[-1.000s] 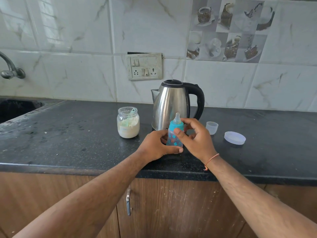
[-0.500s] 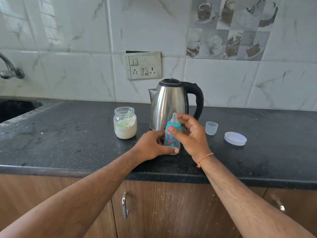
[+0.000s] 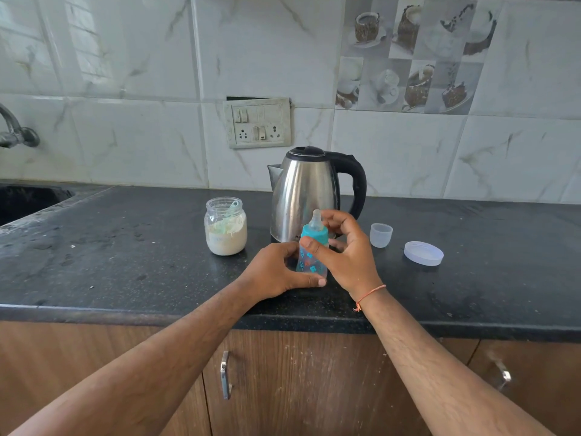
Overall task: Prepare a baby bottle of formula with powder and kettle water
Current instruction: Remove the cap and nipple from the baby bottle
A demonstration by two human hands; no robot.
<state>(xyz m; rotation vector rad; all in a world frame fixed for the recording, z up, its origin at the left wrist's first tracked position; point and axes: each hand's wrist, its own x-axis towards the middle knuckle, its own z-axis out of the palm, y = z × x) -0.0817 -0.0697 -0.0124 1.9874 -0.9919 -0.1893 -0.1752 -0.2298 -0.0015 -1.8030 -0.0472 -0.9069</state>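
A small baby bottle (image 3: 309,262) with a teal collar and clear teat stands upright on the black counter (image 3: 141,262). My left hand (image 3: 276,272) grips its lower body, thumb along the base. My right hand (image 3: 344,256) curls round the teal collar at the top. Just behind the bottle stands a steel kettle (image 3: 306,196) with a black handle, lid down. To the left, an open glass jar (image 3: 225,226) holds pale powder and a green scoop.
A clear bottle cap (image 3: 381,235) and a white jar lid (image 3: 423,253) lie on the counter to the right. A sink (image 3: 28,199) and tap (image 3: 15,133) are at far left. A switchboard (image 3: 257,122) sits on the tiled wall. Wooden cabinet doors hang below the counter edge.
Both hands stay on the bottle in the same spot. My right hand's fingers have shifted slightly round the collar; the view has tilted a little.
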